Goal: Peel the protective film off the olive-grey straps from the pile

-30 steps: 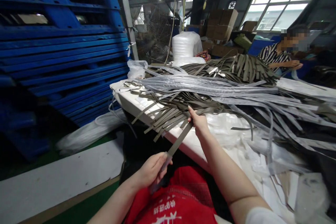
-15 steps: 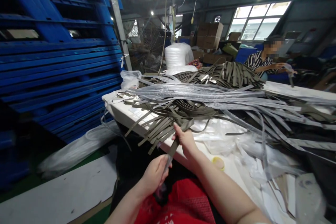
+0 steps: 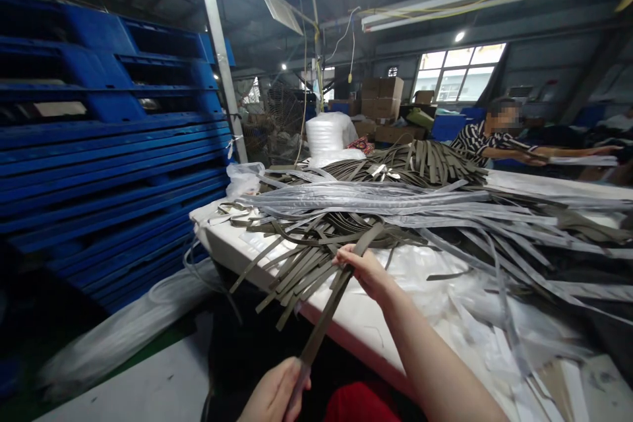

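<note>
Strap [image 3: 324,320] partly sleeved: left hand [image 3: 277,388] grips clear sleeve [image 3: 301,370], right hand [image 3: 364,272] pinches bare stretch; bare straps [image 3: 302,275] heaped on table [image 3: 363,335].

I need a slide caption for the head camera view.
Left hand and right hand hold a dark strap at the edge of a white table heaped with more straps.

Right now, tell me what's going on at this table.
The person's right hand grips a dark olive strap; the left hand holds it lower down, where translucent plastic covers it. More olive straps and translucent plastic strips lie heaped on the white table. Further back, a co-worker in stripes holds something white.
</note>
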Tool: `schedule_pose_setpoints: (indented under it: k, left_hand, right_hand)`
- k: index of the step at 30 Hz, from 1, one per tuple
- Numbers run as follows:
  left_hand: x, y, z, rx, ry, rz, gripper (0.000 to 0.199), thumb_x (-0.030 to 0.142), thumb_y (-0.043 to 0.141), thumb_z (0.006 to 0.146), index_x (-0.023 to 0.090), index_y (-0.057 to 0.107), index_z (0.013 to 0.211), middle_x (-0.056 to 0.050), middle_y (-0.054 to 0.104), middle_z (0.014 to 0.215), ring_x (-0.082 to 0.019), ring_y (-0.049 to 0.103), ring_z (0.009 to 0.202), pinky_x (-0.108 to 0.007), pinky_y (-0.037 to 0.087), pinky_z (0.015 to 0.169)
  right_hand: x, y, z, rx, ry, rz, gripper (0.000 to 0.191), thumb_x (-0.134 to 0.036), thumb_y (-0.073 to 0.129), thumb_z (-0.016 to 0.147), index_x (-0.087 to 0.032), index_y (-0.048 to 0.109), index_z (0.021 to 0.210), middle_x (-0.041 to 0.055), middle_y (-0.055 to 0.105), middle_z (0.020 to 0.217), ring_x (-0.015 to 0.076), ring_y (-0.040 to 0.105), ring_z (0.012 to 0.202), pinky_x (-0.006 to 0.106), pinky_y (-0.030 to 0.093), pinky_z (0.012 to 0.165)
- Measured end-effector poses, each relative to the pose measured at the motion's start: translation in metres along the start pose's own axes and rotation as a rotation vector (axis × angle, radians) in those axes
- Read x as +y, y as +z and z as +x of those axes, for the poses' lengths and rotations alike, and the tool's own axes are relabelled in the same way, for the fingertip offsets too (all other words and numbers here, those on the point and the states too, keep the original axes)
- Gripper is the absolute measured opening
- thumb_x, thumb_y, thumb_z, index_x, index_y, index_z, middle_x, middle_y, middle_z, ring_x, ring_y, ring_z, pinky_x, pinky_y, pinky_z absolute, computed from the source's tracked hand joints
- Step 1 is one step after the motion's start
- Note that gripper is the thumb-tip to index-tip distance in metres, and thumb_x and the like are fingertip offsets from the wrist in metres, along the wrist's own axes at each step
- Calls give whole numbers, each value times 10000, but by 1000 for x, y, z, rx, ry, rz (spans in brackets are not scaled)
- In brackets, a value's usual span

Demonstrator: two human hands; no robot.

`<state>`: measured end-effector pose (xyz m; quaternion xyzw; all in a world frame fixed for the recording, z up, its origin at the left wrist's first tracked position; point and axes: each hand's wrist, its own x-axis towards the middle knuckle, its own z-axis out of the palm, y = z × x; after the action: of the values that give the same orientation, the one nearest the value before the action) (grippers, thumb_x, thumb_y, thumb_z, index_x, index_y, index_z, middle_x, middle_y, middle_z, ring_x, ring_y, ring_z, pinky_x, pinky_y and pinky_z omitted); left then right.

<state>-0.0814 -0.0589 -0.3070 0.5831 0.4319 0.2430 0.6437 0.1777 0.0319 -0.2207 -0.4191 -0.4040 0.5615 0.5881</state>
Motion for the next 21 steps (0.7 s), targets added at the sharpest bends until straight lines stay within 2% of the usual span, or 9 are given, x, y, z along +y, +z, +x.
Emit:
schedule_pose_setpoints:
  k: [3, 5, 7, 9, 12, 16, 18, 21]
  left_hand:
    - [15, 5, 2, -2, 26, -41, 687, 818, 393, 815, 163, 585, 889, 76, 404, 434, -59, 300, 331, -164, 229, 342]
    - [24, 9, 7, -7, 49, -69, 700, 821, 385, 813, 154, 575, 901, 75, 420, 439, -57, 309, 325, -162, 242, 336]
    - [33, 12, 13, 3, 78, -92, 696, 813, 396, 817, 148, 570, 921, 73, 437, 448, -64, 342, 332, -162, 274, 338]
    - [44, 15, 19, 10, 116, -105, 678, 794, 408, 829, 144, 569, 935, 70, 449, 455, -68, 365, 336, -162, 291, 343]
    - [59, 18, 24, -13, 161, -106, 640, 759, 425, 852, 140, 573, 919, 70, 450, 456, -67, 373, 331, -160, 287, 342]
    - [71, 15, 25, -67, 175, -151, 601, 712, 440, 879, 130, 590, 859, 70, 426, 427, -60, 346, 322, -160, 264, 338]
    - [72, 12, 24, -93, 160, -181, 598, 704, 444, 881, 127, 597, 854, 67, 431, 425, -58, 335, 317, -164, 256, 334]
    - [67, 11, 22, -114, 141, -165, 614, 718, 448, 870, 124, 604, 851, 66, 437, 434, -56, 338, 318, -164, 268, 333]
  right_hand:
    - [4, 7, -11, -78, 19, -107, 522, -651, 650, 768, -135, 695, 829, 86, 749, 728, 129, 584, 563, 222, 363, 524]
    - [6, 12, -17, -127, 26, -105, 591, -701, 550, 819, -135, 714, 871, 96, 760, 757, 153, 636, 624, 254, 433, 614]
    - [9, 18, -22, -169, 26, -80, 610, -717, 534, 821, -143, 724, 898, 104, 769, 814, 181, 679, 713, 296, 474, 722]
    - [10, 23, -26, -160, 37, -48, 610, -725, 552, 805, -149, 729, 905, 108, 770, 842, 197, 692, 752, 317, 484, 765]
    - [5, 25, -32, -111, 37, 41, 570, -706, 610, 774, -161, 727, 894, 84, 751, 775, 191, 670, 707, 309, 488, 724]
    - [-9, 17, -36, -209, -19, 56, 504, -542, 800, 662, -192, 713, 1014, 69, 739, 856, 212, 661, 789, 324, 498, 754]
    - [-12, 12, -34, -147, -57, -44, 423, -505, 814, 653, -178, 720, 903, 60, 722, 797, 193, 634, 709, 298, 489, 678]
    - [-12, 7, -29, 58, -88, -97, 421, -558, 776, 675, -156, 652, 654, 12, 601, 578, 120, 474, 494, 246, 367, 481]
